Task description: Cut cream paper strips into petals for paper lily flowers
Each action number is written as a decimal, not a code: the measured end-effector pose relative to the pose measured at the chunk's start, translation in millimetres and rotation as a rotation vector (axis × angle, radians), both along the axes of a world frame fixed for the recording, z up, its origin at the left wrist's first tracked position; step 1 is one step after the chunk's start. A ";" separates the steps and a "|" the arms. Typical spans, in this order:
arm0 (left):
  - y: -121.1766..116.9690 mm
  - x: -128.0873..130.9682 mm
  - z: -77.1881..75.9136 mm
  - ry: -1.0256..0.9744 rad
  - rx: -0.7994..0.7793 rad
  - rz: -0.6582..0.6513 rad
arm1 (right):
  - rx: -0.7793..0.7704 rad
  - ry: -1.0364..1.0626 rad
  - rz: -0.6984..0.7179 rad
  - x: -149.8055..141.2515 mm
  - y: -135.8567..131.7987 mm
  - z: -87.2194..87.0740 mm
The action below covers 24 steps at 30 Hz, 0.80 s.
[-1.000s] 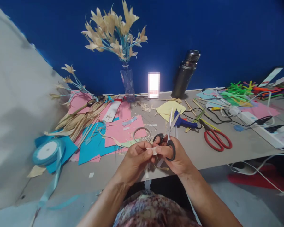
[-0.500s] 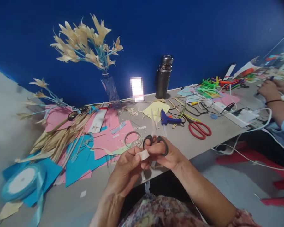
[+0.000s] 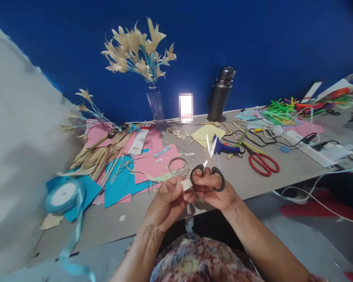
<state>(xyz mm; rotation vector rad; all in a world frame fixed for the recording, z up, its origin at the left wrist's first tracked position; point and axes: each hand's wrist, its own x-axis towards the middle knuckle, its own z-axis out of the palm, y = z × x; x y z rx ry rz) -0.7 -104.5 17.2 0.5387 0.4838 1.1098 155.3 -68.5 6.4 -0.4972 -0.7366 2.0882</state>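
Between the thumb and fingers of my left hand (image 3: pixel 168 201) is a small cream-coloured strip (image 3: pixel 186 185), perhaps dried husk or paper; its lower part is hidden by fingers. My right hand (image 3: pixel 216 192) is closed on black-handled scissors (image 3: pixel 207 164), fingers through the loops. Their blades stand parted and point away from me, toward the yellow paper (image 3: pixel 208 135). Both hands are close together over the table's front edge. Just beyond them lies a roll of clear tape (image 3: pixel 178 167). A blue glue gun (image 3: pixel 227 148) rests past the scissors, with red-handled scissors (image 3: pixel 263 163) to its right.
On the left are a blue ribbon spool (image 3: pixel 65 195), dried husk strips (image 3: pixel 90 154) and pink and blue paper sheets (image 3: pixel 151 168). Husk flowers stand in a clear bottle (image 3: pixel 155 103) near a dark flask (image 3: pixel 221 96). A power strip (image 3: pixel 307 149) and cables lie right.
The view has swung left, so things sit further right. The scissors' blades now show clearly parted. My left hand still holds the cream strip. The other person's arms have mostly left the view.
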 end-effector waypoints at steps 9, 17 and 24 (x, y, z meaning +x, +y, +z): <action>-1.7 1.4 -10.5 0.126 -0.017 0.093 | 0.163 -0.270 -0.124 -13.8 -3.9 -3.3; 10.0 1.1 -13.0 -0.069 -0.085 0.119 | 0.077 -0.135 -0.216 -1.9 9.9 -2.0; 13.4 7.2 -19.3 0.008 -0.116 0.079 | 0.152 -0.332 -0.279 -13.9 2.8 -10.5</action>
